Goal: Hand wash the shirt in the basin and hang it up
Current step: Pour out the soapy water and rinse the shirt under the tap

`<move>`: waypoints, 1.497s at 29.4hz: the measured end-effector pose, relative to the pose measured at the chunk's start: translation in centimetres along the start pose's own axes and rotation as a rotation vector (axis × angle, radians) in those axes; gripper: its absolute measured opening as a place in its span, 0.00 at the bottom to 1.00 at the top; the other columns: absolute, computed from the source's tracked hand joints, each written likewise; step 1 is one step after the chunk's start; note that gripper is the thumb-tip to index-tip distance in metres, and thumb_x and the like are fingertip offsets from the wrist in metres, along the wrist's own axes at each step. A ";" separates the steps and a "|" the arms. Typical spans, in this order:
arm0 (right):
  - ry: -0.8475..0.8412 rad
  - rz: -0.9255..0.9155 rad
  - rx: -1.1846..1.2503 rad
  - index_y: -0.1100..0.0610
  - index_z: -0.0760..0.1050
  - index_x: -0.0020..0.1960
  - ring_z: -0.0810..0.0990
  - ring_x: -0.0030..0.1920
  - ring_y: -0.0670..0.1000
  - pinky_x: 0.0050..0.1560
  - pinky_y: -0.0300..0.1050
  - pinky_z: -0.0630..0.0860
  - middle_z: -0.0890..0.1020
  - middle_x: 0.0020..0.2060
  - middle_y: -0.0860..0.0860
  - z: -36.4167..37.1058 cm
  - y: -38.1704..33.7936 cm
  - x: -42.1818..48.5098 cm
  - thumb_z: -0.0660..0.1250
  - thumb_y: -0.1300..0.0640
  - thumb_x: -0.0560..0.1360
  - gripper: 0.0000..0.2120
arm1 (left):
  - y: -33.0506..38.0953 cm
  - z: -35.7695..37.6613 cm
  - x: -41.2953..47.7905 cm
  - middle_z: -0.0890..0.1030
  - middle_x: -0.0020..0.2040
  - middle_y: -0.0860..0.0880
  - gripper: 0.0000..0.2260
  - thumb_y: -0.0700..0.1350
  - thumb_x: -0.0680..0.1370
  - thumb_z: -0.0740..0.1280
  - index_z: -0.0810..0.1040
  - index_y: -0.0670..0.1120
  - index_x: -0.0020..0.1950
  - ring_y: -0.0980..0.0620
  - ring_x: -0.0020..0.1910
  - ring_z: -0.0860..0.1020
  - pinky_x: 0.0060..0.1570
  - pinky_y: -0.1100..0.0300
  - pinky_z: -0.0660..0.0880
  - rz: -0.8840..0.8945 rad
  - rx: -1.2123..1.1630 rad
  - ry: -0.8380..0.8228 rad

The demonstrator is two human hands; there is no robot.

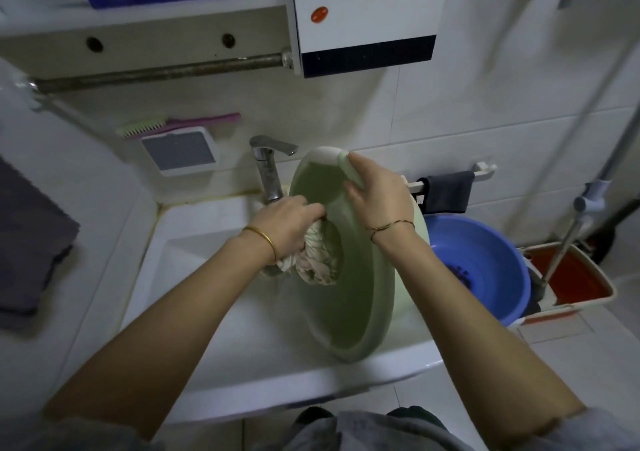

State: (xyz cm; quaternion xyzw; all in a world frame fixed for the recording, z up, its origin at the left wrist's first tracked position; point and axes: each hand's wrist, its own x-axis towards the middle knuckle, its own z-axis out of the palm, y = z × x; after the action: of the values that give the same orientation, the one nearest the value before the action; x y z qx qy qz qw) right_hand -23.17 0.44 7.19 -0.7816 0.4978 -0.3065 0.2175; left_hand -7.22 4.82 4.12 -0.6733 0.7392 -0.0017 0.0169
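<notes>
Carefully, with your right hand [375,191] gripping the green basin's [349,312] raised rim, keep your left hand [287,222] clenched on the bunched shirt [317,260] below it, pinned inside while water drains into the sink [194,277].

Head view, looking down

We look forward and steeply down from head height, close over the sink [207,277], with the tiled wall [450,121] ahead.

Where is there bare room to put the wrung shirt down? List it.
Free: the white sink floor left of the tilted green basin, and its front rim. Crowded: around the tap, where the left hand grips the shirt; the right hand holds the basin.
</notes>
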 end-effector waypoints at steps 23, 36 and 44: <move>0.004 -0.082 -0.215 0.41 0.62 0.72 0.78 0.50 0.59 0.46 0.53 0.76 0.81 0.50 0.55 -2.2 -3.3 -1.9 0.58 0.59 0.78 0.26 | 0.5 -0.6 0.0 0.76 0.54 0.44 0.21 0.40 0.74 0.66 0.71 0.53 0.66 0.42 0.54 0.76 0.48 0.51 0.76 0.091 0.012 0.022; 0.062 -0.090 -0.184 0.43 0.62 0.72 0.78 0.48 0.59 0.45 0.51 0.76 0.81 0.49 0.55 -2.2 -2.6 -1.9 0.59 0.59 0.77 0.26 | 0.9 -1.3 -0.7 0.74 0.56 0.45 0.23 0.39 0.73 0.66 0.70 0.51 0.67 0.43 0.58 0.73 0.53 0.49 0.75 0.067 0.030 -0.002; 0.114 0.154 0.286 0.55 0.71 0.68 0.76 0.61 0.51 0.64 0.41 0.69 0.78 0.62 0.52 -2.5 2.1 -0.1 0.67 0.61 0.73 0.23 | 0.5 -1.2 0.3 0.74 0.52 0.47 0.20 0.40 0.71 0.68 0.72 0.53 0.61 0.43 0.54 0.75 0.49 0.47 0.76 0.075 -0.031 0.068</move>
State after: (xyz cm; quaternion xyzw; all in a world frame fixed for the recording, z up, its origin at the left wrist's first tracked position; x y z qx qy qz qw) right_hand -26.24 -0.35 7.59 -0.6836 0.5190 -0.4004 0.3209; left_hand -7.76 4.56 5.30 -0.6448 0.7640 -0.0124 -0.0185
